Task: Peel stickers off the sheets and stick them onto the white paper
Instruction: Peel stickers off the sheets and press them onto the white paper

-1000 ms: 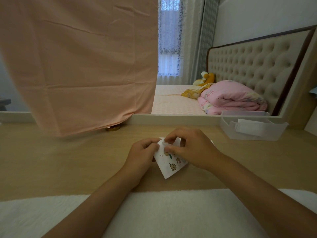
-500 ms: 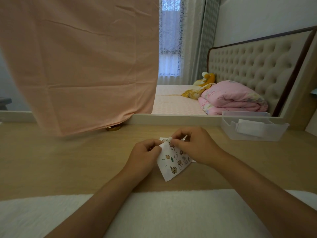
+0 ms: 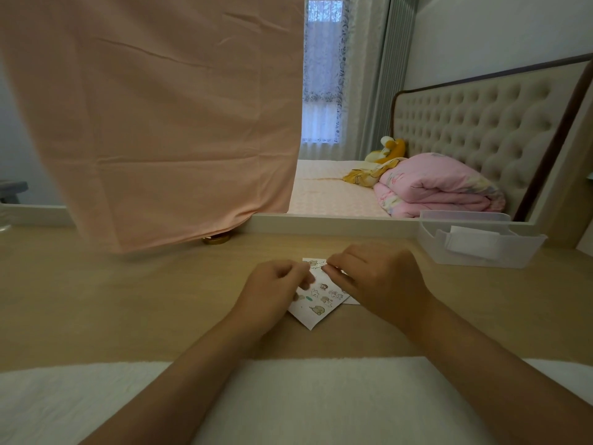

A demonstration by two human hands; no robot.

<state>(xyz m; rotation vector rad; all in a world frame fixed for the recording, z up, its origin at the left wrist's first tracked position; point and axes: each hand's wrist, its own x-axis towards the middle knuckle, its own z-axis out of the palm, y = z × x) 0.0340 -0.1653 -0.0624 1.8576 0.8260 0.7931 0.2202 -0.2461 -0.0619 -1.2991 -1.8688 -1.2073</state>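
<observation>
- From my end the tabletop (image 3: 128,300) looks like pale wood grain, smooth and matt.
- The sticker sheet (image 3: 316,308) is thin white paper with printed stickers; I can't tell if it's glossy.
- The hanging peach cloth (image 3: 160,123) is matt woven fabric, lightly creased.
- The white mat (image 3: 288,396) at the near edge looks fluffy, like a towel.
- The bin (image 3: 481,258) is frosted, see-through plastic.
- The little gold cap (image 3: 216,239) is shiny, and I'd say metal.
- The headboard (image 3: 481,123) is tufted beige upholstery.

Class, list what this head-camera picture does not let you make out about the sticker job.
Head view:
- Whether a sticker is lifted: the right hand covers the sticker sheet at its top edge.
- Paper under that hand: only a white corner shows.
- Gold object: mostly under the pink cloth.
- Sticker drawings: too small.
</observation>
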